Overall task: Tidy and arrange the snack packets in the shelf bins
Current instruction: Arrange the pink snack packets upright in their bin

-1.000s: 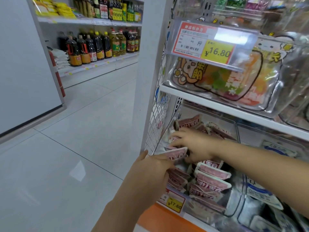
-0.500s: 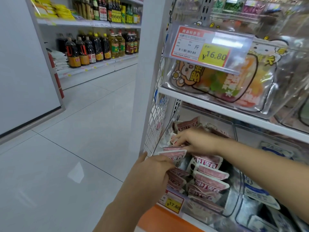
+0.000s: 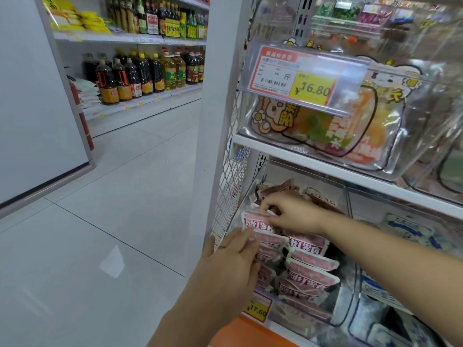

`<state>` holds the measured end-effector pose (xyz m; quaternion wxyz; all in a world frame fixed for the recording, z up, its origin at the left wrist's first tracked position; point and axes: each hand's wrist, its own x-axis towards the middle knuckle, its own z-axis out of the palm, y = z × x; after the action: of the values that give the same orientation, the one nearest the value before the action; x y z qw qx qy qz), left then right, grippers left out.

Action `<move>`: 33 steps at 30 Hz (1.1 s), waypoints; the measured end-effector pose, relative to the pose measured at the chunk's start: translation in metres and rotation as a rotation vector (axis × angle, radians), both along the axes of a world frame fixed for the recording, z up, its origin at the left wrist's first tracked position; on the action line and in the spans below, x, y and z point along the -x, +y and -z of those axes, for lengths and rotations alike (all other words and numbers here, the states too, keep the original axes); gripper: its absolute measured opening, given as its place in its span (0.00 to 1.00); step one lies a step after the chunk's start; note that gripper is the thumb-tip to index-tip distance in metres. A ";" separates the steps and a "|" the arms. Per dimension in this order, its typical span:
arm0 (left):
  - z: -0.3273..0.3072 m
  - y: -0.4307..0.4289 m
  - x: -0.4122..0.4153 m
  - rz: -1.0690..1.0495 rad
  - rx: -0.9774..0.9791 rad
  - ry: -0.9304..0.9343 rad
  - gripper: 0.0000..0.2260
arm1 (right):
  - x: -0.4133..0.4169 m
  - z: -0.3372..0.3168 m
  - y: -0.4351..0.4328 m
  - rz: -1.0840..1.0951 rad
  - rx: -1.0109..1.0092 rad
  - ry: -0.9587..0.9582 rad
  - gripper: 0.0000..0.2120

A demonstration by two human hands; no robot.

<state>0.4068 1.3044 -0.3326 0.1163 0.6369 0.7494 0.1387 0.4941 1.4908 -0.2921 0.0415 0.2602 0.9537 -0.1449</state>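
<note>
Several pink snack packets with red lettering lie in a clear bin on the lower shelf. One pink packet stands upright at the bin's left end. My right hand reaches in from the right and pinches this packet's top edge. My left hand is at the bin's front left corner, its fingers against the lower part of the same packet and the packets beneath. Whether the left fingers curl round a packet is hidden by the back of the hand.
A clear bin of colourful bagged sweets with a 16.80 price tag sits on the shelf above. Blue-and-white packets fill the bin to the right. A wire mesh panel closes the shelf's left end. Oil bottles line the far aisle.
My right hand has lifted a pink packet upright at the bin's left end. My left hand has moved up slightly against it.
</note>
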 end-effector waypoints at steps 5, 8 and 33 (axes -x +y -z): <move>0.006 0.003 -0.005 -0.023 0.009 0.067 0.41 | -0.004 -0.007 -0.012 -0.058 -0.104 -0.122 0.05; 0.006 0.006 -0.009 -0.045 -0.010 0.077 0.39 | -0.007 -0.009 -0.019 -0.003 -0.189 -0.054 0.09; -0.003 0.016 -0.031 -0.053 -0.310 0.273 0.20 | -0.124 -0.039 -0.068 0.062 -0.167 0.009 0.14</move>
<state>0.4383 1.3202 -0.3291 -0.0894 0.6400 0.7445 0.1679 0.6181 1.4233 -0.2527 0.0109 0.2917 0.9541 -0.0673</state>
